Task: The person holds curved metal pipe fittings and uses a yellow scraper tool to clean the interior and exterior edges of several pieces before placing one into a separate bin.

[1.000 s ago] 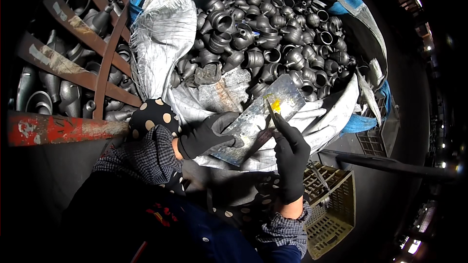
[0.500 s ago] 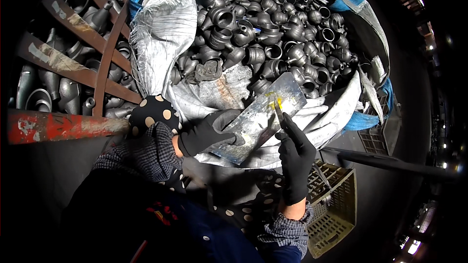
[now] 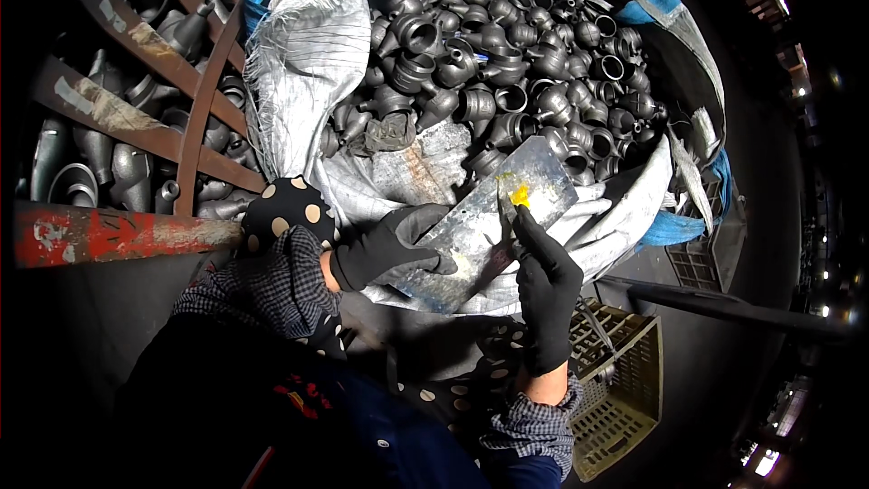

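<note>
My left hand (image 3: 389,246), in a black glove, grips the near left end of a flat grey metal plate (image 3: 462,228), thumb on top. The plate is tilted over the near rim of a white woven bulk bag and carries pale smears and a bright yellow paste patch (image 3: 520,194). My right hand (image 3: 549,294), also gloved, is closed on a thin, narrow spatula (image 3: 506,207), its tip at the plate beside the yellow paste. The spatula's handle is mostly hidden by the fingers. Beyond the plate, the bag holds many dark grey metal castings (image 3: 477,102), hollow and bulb-shaped.
The white bag's wall (image 3: 303,72) folds outward around the castings, with blue strips. To the left, a rusty metal frame (image 3: 163,68) with a red bar (image 3: 127,237) encloses larger castings. A yellowish plastic crate (image 3: 625,407) stands low at the right, below a dark bar (image 3: 724,301).
The spatula tip has shifted slightly left on the plate, and its blade looks turned. The yellow paste shows as a more compact patch. My left hand and the plate have barely moved.
</note>
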Demonstrator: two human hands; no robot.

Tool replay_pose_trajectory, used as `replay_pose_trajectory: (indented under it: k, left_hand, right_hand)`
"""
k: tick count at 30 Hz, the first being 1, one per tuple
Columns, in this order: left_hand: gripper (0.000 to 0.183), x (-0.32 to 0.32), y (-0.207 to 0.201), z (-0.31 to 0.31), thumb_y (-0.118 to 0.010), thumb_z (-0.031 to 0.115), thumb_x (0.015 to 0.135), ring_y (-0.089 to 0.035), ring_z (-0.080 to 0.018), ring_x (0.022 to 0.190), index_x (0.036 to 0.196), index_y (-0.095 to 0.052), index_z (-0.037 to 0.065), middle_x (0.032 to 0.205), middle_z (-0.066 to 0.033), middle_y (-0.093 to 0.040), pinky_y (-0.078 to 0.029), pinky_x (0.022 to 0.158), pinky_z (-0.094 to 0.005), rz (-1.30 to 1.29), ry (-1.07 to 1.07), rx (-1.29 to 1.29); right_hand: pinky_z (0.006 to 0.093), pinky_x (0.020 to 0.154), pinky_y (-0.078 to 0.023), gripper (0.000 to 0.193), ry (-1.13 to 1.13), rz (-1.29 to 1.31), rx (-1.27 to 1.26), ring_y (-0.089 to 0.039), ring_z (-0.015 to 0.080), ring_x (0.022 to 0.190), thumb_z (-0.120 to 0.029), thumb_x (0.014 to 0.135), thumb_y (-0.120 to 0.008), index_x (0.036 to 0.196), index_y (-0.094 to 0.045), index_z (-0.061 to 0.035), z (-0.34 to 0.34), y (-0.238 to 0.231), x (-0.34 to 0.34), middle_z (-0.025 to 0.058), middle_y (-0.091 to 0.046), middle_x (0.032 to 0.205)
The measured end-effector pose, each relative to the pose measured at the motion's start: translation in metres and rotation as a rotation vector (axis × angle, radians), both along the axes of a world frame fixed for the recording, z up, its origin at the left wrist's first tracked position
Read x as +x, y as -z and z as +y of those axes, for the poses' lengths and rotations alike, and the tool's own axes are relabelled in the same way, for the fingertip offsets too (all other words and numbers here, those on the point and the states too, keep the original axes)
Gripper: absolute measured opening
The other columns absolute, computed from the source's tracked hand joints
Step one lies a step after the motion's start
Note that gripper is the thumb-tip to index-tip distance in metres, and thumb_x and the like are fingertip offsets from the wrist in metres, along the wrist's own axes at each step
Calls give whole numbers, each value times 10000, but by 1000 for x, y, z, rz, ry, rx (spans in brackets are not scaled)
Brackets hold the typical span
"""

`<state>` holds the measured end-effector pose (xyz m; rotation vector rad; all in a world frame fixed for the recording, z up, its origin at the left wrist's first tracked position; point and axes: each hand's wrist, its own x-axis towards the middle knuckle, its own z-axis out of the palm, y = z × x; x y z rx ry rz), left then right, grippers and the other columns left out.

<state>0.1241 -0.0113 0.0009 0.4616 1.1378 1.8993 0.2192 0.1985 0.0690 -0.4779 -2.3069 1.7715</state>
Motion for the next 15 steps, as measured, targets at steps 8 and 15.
replay_pose_trajectory:
  k: [8,15]
  left_hand:
    - [594,0,5,0,-674,-22,831,-582,-186,1142,1358,-402,-35,1280,-112,-552,-495,985,-349,-47,0,15]
    - [562,-7,-28,-3,-694,19,804,-586,-159,1112,1308,-452,-41,1244,-108,-569,-494,953,-306,-31,-20,-93]
  right_hand:
    - [225,703,-451,481,14,-37,7,-588,91,795,104,808,-484,1247,-624,-32,1,-10,4,96,-699,1075]
    - [245,730,-451,423,115,-70,28,-560,90,781,42,838,-588,1245,-637,-61,19,-16,24,24,-636,859]
